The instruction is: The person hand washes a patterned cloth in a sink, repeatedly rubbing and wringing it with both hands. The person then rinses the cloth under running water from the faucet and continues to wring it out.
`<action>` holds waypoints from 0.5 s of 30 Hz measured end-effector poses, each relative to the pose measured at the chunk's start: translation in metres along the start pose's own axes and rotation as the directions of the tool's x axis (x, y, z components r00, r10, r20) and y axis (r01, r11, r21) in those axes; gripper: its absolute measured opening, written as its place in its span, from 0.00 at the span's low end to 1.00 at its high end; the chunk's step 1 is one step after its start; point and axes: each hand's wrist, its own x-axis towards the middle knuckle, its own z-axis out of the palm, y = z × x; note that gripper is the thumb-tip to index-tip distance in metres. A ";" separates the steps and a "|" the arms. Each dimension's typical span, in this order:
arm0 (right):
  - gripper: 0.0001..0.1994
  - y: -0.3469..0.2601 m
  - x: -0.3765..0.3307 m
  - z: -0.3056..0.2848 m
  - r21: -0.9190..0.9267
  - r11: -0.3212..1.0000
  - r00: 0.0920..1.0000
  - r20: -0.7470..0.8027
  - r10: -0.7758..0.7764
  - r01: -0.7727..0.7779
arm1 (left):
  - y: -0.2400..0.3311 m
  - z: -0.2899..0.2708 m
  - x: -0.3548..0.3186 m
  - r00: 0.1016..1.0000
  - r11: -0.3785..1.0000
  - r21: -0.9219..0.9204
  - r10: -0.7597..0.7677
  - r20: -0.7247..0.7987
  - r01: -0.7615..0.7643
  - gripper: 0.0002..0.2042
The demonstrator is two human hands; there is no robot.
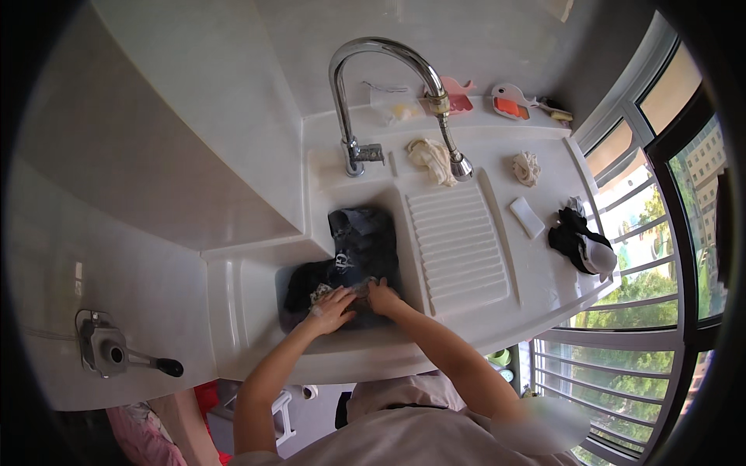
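A dark, wet garment (361, 241) with a pale printed mark lies bunched in the sink basin (301, 273), its lower part in water. Over its near part rests my left hand (332, 309), fingers stretched out toward the right. My right hand (381, 297) is beside it, fingers curled on a fold of the garment. A small light, patterned patch of cloth (319, 293) shows next to the left fingers; whether it belongs to the garment I cannot tell. The fingertips are partly hidden in the folds.
A chrome faucet (386, 46) arches over the counter, its spray head above the ribbed washboard (460, 247). A cream cloth (432, 160), a crumpled beige cloth (526, 168), a white bar (528, 217) and a black-and-white garment (583, 245) lie around it. Soap dishes (510, 103) line the back ledge.
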 end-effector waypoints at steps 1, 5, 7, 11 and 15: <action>0.36 -0.003 -0.003 -0.002 -0.024 1.000 0.999 0.040 0.021 -0.020 | -0.002 0.009 -0.002 0.999 0.993 0.111 0.031 0.029 -0.034 0.28; 0.39 0.005 0.005 -0.006 -0.028 0.997 0.991 0.113 0.077 -0.074 | 0.002 0.001 0.020 0.898 0.978 0.090 -0.210 0.387 0.190 0.32; 0.39 0.011 0.009 -0.010 -0.033 0.996 0.986 0.148 0.083 -0.079 | -0.013 0.017 0.028 0.854 0.976 0.187 -0.189 0.485 0.109 0.30; 0.37 -0.002 0.001 -0.019 -0.106 0.994 0.980 0.193 0.036 -0.016 | -0.095 0.120 -0.010 0.701 0.908 0.408 -0.233 0.674 -0.091 0.26; 0.34 0.002 0.017 0.014 -0.166 0.986 0.995 0.084 0.044 -0.030 | -0.085 0.119 -0.006 0.925 0.931 0.323 -0.265 0.271 0.172 0.24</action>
